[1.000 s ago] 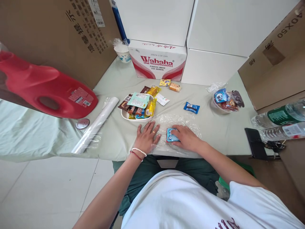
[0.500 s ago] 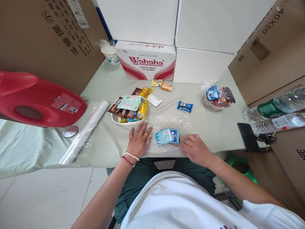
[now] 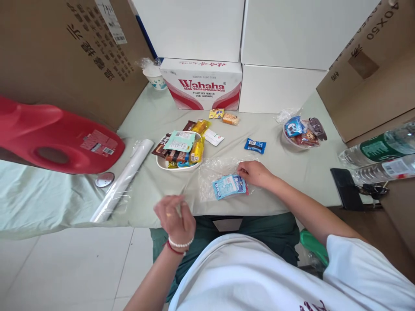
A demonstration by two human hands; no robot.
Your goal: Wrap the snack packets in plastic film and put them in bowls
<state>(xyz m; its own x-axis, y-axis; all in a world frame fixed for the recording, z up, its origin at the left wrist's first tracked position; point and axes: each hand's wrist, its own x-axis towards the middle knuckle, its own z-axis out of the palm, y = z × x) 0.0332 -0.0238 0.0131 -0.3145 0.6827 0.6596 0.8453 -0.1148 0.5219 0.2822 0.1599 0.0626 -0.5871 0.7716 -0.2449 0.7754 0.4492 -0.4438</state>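
Observation:
A sheet of clear plastic wrap lies crinkled on the table in front of me. On it rest flat blue snack packets, overlapping, with a bit of red showing at their right end. My right hand is closed, its fingertips pinching the wrap at the packets' upper right corner. Raised near the table's front edge, my left hand is blurred and loosely curled, thumb apart from the fingers, with nothing visible in it. A white bowl heaped with wrapped snacks stands beyond it.
Left are a wrap roll, a round lid and a red jug. Behind stand a Wahaha carton and white boxes. A blue packet, a snack-filled bowl, bottles and a black phone lie right.
My left hand has lifted off the wrap and drawn back toward me. My right hand has moved up and inward, and the wrap's right side has come in over the packets.

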